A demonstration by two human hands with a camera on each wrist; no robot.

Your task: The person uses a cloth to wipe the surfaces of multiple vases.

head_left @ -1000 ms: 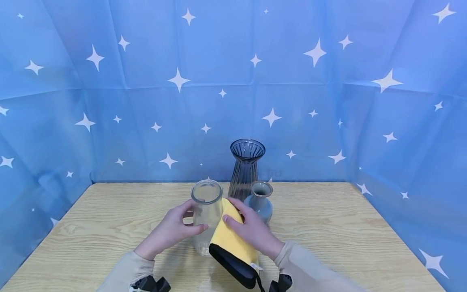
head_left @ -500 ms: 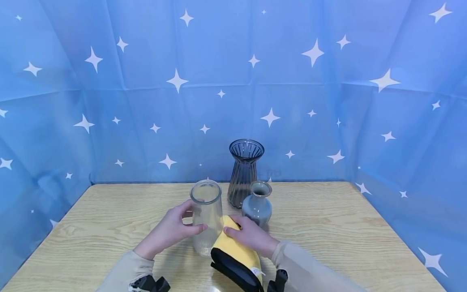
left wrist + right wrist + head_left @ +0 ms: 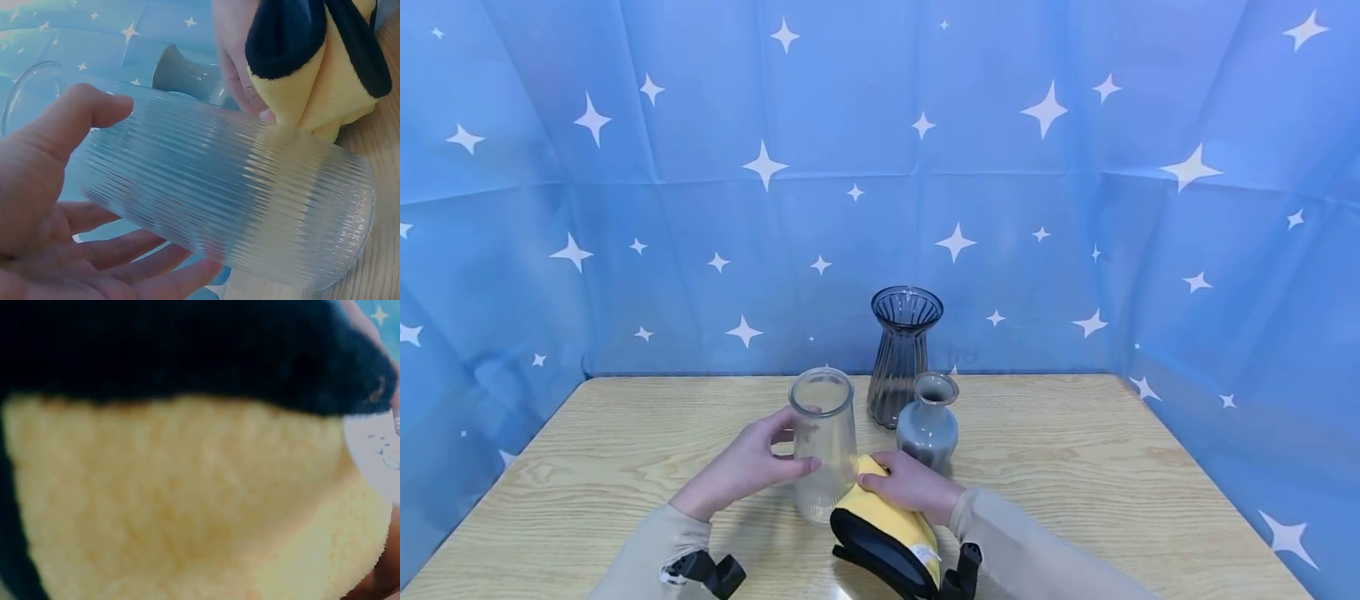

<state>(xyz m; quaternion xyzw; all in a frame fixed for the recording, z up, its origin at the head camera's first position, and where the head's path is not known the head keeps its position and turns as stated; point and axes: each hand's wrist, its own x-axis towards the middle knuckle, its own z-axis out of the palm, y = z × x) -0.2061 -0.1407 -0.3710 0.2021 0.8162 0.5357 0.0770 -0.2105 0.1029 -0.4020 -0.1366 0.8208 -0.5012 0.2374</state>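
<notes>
A clear ribbed glass vase (image 3: 826,454) stands upright on the table, tipped across the left wrist view. My left hand (image 3: 745,462) holds it from the left, thumb on the near side and fingers reaching round behind. In my right hand (image 3: 917,485) is a bunched yellow cleaning cloth (image 3: 886,515) with black edging, gripped under the thumb. The cloth lies against the lower right side of the vase. Close up, its yellow pile (image 3: 175,487) and a white label (image 3: 378,453) fill the right wrist view, where most of the hand is hidden.
Just behind my right hand stands a small grey-blue ceramic vase (image 3: 928,432). A taller dark fluted glass vase (image 3: 899,367) is at its back left. The wooden table (image 3: 655,433) ends at a blue star-patterned curtain (image 3: 850,217).
My right hand has slid the yellow cloth down the right side of the glass vase, toward its base. The left hand and the vase have hardly moved.
</notes>
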